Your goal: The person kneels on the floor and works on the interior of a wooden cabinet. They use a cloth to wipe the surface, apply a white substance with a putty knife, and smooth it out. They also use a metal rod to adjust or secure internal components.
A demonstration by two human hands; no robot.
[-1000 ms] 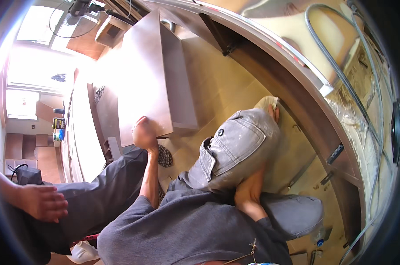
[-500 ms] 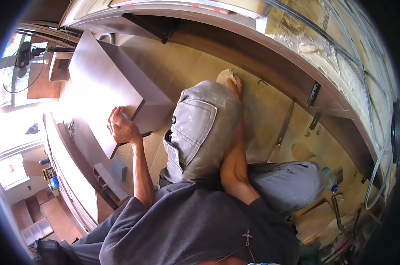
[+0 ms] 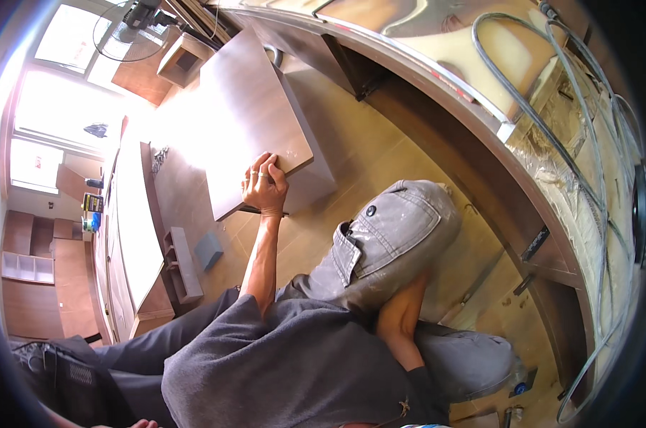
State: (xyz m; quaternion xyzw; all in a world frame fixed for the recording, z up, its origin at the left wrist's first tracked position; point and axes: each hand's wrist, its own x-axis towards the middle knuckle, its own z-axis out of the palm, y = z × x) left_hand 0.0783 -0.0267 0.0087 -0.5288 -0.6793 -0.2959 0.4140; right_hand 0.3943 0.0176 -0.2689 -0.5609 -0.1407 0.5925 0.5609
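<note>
"Head view: which items differ from half a second ago?"

"Three. The viewing angle is turned, so do not read the shift of the box unit (image 3: 259, 107) across the frame as movement of the unit. The left hand (image 3: 266, 189) is now seen from its back, fingers bent onto the top panel. The right hand and the pale cloth beneath it, then visible beyond the raised knee (image 3: 387, 235), are now concealed by that knee, the hand wholly, the cloth wholly or nearly so."

"What does that mean for the work?"

"Contact at the unit can be checked; contact at the floor (image 3: 359, 146) cannot. Judge the left hand as steadying or resting."

"State the condition of each hand."

"Left: fingers close together, tips on the panel near its near edge. Whether the thumb clamps from below cannot be told. Right: cannot tell; only the right forearm (image 3: 401, 324) shows."

"Locate and describe the unit."

"It stands on the floor, far and left of the raised knee. The top panel is flat and brownish, washed out by glare toward the left, with small pale marks by the right near corner. A greyer side panel (image 3: 312, 146) shows on the right. A blue-grey block (image 3: 209, 250) lies to the left, nearer than the unit."
</note>
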